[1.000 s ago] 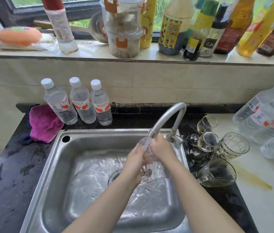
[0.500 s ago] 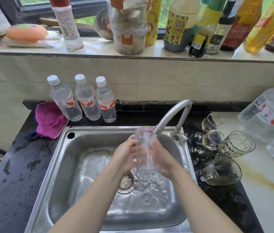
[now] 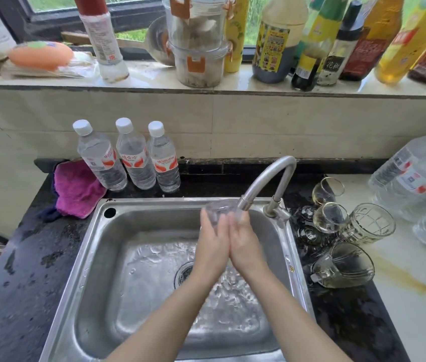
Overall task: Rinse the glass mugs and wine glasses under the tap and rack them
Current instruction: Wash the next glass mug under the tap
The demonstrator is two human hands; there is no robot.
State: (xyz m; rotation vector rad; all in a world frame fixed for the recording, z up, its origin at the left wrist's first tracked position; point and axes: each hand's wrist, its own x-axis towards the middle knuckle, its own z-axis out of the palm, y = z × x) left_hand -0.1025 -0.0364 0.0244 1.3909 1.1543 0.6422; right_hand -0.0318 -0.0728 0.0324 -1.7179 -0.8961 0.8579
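Now, at the tap: both hands meet over the sink [image 3: 94,259], under the spout.
Left hand [image 3: 213,245]: fingers curled round a clear glass [image 3: 218,209], clamped on its left side.
Right hand [image 3: 244,242]: fingers wrapped on the same glass from the right; the 2 palms touch at their heels.
Glass: held up just below the tap [image 3: 269,178] mouth, at 12 o'clock from the hands; its shape is blurred, so mug or wine glass I cannot tell.
Water: it runs from the spout onto the right hand's fingers and lies rippled on the sink floor round the drain [image 3: 184,274].
Waiting glasses: at 3 o'clock from the sink, on the dark worktop [image 3: 16,296], stand 2 small stemmed glasses [image 3: 328,218], 1 behind the other.
Mugs: a ribbed glass mug [image 3: 368,226] lies tilted just beside the nearer stemmed glass; another glass mug [image 3: 343,266] lies on its side at 4 o'clock.
Water bottles [image 3: 131,155]: 3 in a row at 11 o'clock, behind the sink rim.
Cloth [image 3: 77,189]: pink, crumpled at 10 o'clock, touching the leftmost bottle's base.
Windowsill [image 3: 232,83]: sauce bottles and stacked plastic containers at 12 o'clock.
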